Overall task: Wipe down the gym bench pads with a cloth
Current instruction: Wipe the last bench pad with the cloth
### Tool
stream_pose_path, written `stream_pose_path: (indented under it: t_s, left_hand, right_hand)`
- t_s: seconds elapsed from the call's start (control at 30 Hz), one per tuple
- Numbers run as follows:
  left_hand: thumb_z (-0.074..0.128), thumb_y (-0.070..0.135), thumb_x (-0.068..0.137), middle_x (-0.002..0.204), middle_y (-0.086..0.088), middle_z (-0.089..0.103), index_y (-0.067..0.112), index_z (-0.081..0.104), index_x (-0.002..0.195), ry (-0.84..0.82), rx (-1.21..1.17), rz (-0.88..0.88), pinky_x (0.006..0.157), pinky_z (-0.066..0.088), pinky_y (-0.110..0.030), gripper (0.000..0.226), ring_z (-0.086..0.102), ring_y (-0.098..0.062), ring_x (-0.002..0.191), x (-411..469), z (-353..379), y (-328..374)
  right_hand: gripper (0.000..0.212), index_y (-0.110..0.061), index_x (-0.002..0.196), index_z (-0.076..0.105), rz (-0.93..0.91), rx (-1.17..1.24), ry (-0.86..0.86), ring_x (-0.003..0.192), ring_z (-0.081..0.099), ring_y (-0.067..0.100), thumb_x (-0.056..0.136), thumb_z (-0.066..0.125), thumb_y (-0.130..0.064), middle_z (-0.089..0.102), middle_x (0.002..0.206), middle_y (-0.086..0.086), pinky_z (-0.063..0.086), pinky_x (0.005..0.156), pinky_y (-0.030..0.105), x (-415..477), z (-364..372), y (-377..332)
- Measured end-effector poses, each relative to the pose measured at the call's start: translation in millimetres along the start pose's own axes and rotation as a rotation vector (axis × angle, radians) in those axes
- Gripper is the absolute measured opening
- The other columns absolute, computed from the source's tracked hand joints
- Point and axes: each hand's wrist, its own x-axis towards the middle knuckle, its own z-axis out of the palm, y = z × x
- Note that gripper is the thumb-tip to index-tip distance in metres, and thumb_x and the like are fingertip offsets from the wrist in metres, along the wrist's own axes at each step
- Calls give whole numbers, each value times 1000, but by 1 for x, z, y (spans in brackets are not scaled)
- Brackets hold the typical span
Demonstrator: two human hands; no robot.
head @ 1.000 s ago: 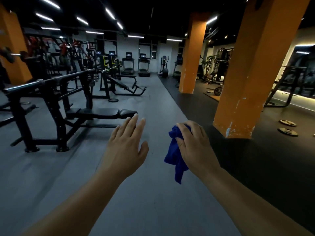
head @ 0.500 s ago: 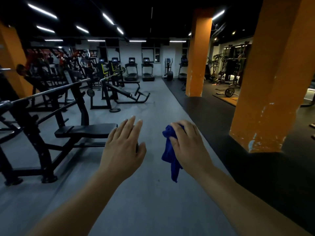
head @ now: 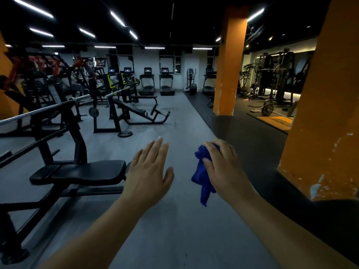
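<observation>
You are gripping one blue cloth [head: 202, 177] bunched in your right hand [head: 223, 169], fingers curling around it. Your left hand [head: 149, 171] is stretching flat, holding nothing, near the one black bench pad [head: 87, 171] at near left. Two orange pillars [head: 326, 113] are standing right.

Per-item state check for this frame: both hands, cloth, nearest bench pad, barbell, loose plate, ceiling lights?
left hand: open, fingers straight, holding nothing.
right hand: grips the blue cloth.
blue cloth: bunched, tail hanging, not on any pad.
bench pad: flat, no cloth on it.
barbell: resting on its rack.
weight plate: lying flat on the floor.
ceiling lights: on.
</observation>
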Motion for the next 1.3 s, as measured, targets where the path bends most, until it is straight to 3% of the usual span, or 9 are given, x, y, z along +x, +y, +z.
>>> stream_pose_path:
  t_s: [0.27, 0.43, 0.6, 0.83, 1.3]
  left_hand:
    - [32, 47, 101, 168, 0, 2, 22, 8, 160, 6, -21, 10, 123, 4, -37, 68, 2, -17, 154, 213, 147, -63]
    - [26, 49, 98, 168, 1, -1, 24, 7, 160, -22, -21, -32, 125, 5, -38, 69, 0, -17, 154, 353, 244, -87]
    - [30, 48, 99, 168, -1, 4, 23, 10, 159, -18, 8, -75, 125, 10, -40, 68, 5, -19, 154, 482, 321, -128]
    - [34, 47, 102, 168, 1, -1, 22, 6, 160, 9, 39, -80, 121, -3, -33, 68, -3, -16, 154, 664, 443, -217]
    - [35, 45, 101, 168, 1, 2, 24, 10, 159, 42, 9, 30, 118, -5, -30, 67, 0, -16, 154, 1071, 697, -337]
  right_hand:
    - [43, -15, 136, 51, -8, 14, 48, 127, 43, 23, 99, 40, -34, 45, 137, 2, 44, 105, 41, 183, 145, 129]
    - [37, -15, 134, 52, -30, 41, 18, 125, 41, 21, 99, 50, -26, 44, 135, 0, 45, 103, 42, 301, 237, 238]
    - [37, -13, 131, 54, -61, 40, -22, 119, 48, 26, 98, 48, -28, 47, 132, 3, 47, 100, 45, 430, 313, 316]
    - [38, -13, 135, 53, -61, 43, 13, 124, 46, 25, 99, 53, -25, 47, 135, 4, 43, 106, 42, 603, 455, 409]
    - [38, -14, 134, 52, -24, -4, 35, 123, 47, 25, 97, 52, -25, 46, 134, 4, 45, 103, 46, 943, 700, 623]
